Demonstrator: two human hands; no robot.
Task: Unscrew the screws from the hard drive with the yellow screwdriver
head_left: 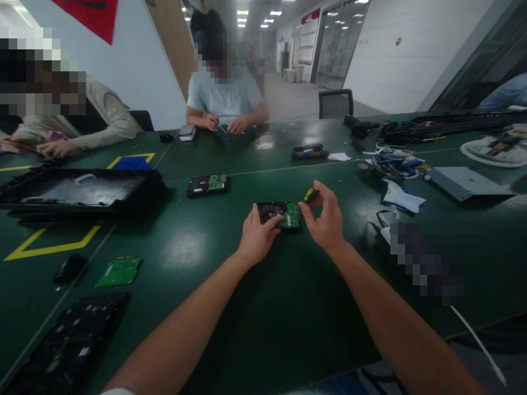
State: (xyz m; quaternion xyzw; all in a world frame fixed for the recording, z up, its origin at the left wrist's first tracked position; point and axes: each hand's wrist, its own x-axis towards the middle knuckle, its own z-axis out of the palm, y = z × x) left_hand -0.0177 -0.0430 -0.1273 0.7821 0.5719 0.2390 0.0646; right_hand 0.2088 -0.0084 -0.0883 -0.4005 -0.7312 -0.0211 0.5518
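Note:
In the middle of the green table lies a hard drive (291,215), its green circuit board facing up. My left hand (260,233) grips its left side, the thumb along the near edge and a finger laid over the board. Just right of the drive, my right hand (325,216) is closed round a yellow and black screwdriver (312,194). Its handle shows between thumb and fingers; the shaft cannot be made out. Another hard drive (208,185) with a green board rests farther back to the left.
At left are a black tray (82,192), a loose green circuit board (119,271) and a black drive caddy (69,345). Cables (395,160), a white glove (403,197) and a metal box (469,184) lie right. Two people (226,96) work across the table.

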